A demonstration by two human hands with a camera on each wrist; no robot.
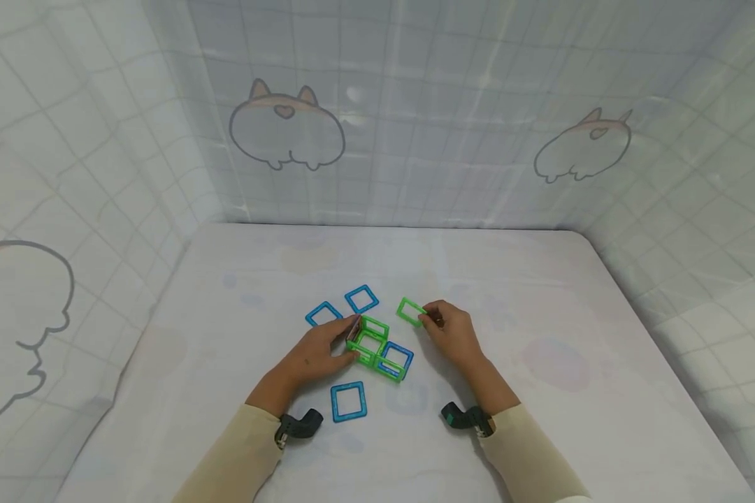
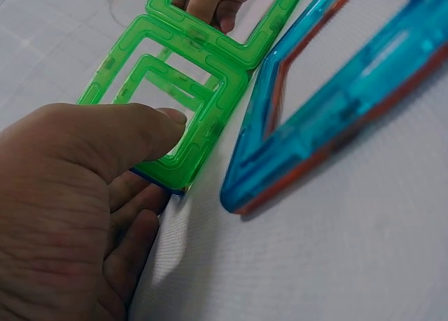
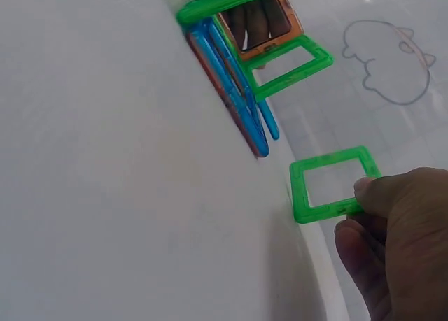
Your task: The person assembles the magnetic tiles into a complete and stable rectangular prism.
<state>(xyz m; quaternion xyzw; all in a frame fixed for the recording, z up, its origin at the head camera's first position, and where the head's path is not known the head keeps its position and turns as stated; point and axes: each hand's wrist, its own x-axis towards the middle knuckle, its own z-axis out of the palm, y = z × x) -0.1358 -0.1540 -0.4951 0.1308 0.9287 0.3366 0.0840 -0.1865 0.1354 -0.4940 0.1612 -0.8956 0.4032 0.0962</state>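
My left hand (image 1: 314, 355) grips the side of a small structure of magnetic tiles (image 2: 227, 87), thumb on a green square tile and fingers behind. Green tiles stand around a green base, and an orange-framed tile (image 3: 293, 15) forms the side by the left fingers. A blue square tile (image 1: 409, 358) adjoins the structure at the right, with a green tile standing by its near edge. Right of the structure, my right hand (image 1: 456, 334) pinches a separate green square tile (image 3: 299, 191) by one edge between thumb and fingers, apart from the structure.
Two loose blue square tiles (image 1: 347, 298) lie just behind the structure. Another blue tile (image 1: 335, 404) lies in front, near the left wrist. The white table (image 1: 541, 293) meets grid-patterned curtains (image 1: 415, 168) at its back and sides. Each wrist wears a dark strapped device (image 1: 302, 425).
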